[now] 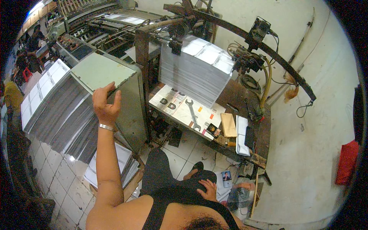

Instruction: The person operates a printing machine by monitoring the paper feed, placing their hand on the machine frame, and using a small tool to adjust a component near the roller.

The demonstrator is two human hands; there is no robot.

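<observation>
My left hand [105, 105] is raised at the near edge of a pale green metal machine cover [103, 69]. Its thumb stands apart from the fingers and nothing shows in its grasp; whether it touches the cover I cannot tell. A bracelet circles that wrist. Beside it on the left rises a tall stack of printed sheets [63, 111]. My right hand [208, 190] lies on my thigh with its fingers spread, holding nothing. Ahead, another tall paper stack [195, 71] stands on a wooden table [245, 96] under a metal frame.
On the table's printed sheet lie a wrench [193, 115] and a small dark packet [213, 130]. A tan block [228, 125], folded white paper [242, 135] and a black phone-like object [249, 137] lie to the right. More sheets [113, 163] sit low left. A curved metal bar [283, 59] arches overhead.
</observation>
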